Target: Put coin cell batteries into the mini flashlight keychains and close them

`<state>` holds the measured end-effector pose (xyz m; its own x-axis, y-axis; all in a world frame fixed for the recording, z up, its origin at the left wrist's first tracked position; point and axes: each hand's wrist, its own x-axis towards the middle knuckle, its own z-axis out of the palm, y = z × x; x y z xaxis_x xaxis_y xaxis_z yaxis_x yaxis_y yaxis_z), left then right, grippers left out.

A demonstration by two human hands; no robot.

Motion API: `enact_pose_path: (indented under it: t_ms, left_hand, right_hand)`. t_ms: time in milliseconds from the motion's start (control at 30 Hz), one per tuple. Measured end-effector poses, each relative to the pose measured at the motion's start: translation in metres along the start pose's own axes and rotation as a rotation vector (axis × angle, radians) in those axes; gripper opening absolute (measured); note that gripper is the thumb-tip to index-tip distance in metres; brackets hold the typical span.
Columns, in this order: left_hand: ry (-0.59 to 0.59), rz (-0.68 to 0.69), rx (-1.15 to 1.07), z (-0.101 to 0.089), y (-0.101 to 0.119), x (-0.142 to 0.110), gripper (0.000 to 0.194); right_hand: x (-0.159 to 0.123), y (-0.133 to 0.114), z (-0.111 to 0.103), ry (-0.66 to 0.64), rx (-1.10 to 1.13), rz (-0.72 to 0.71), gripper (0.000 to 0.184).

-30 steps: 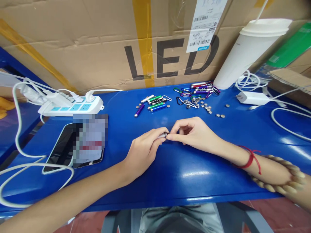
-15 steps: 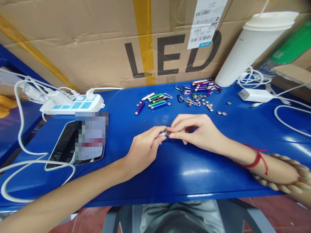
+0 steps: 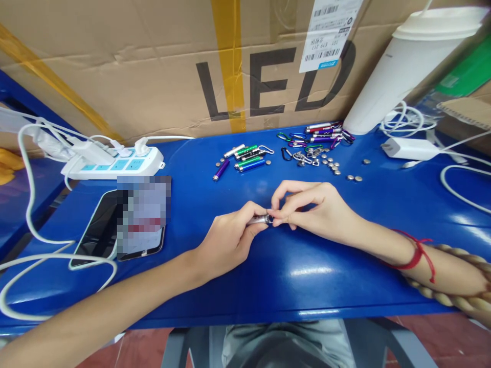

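Observation:
My left hand point(image 3: 226, 235) is closed around a small silver flashlight tube point(image 3: 260, 220), its open end facing right. Against that end, the thumb and fingertips of my right hand point(image 3: 318, 207) are pinched together; anything between them is too small to make out. Beyond my hands lie several coloured flashlight tubes point(image 3: 251, 164), with a purple tube point(image 3: 221, 170) at their left. Several button cells point(image 3: 336, 169) are scattered to the right, next to metal clips and carabiners point(image 3: 300, 157). Finished-looking penlights point(image 3: 324, 134) with carabiners form a pile farther back.
On the left of the blue table point(image 3: 245, 286) are a white power strip point(image 3: 149, 164), two phones point(image 3: 95, 230) and looping white cables. A tall white cup point(image 3: 399, 71) and a white charger point(image 3: 410, 149) stand at the right. A cardboard box point(image 3: 153, 66) walls off the back.
Both hands and the silver tube have moved slightly right and down in view. My right fingertips stay pinched at the tube's open end. The camera view has shifted a little.

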<state>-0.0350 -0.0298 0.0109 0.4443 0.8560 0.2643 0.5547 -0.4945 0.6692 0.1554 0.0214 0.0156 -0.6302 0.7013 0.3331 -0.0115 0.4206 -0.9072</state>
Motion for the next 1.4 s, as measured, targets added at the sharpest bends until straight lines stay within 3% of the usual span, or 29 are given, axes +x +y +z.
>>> enact_pose_path:
  t_ms: [233, 600, 1400]
  left_hand:
    - [-0.035, 0.020, -0.030, 0.002, -0.003, 0.000, 0.005]
    - [0.028, 0.051, -0.079, 0.004, -0.004, -0.001, 0.008]
    - [0.134, -0.016, -0.043, 0.007, -0.004, -0.003, 0.009]
  right_hand:
    - [0.000, -0.001, -0.002, -0.033, -0.158, -0.030, 0.012]
    - [-0.002, -0.002, 0.000, -0.001, -0.253, -0.044, 0.015]
    - [-0.001, -0.003, 0.010, 0.051, -0.262, 0.037, 0.027]
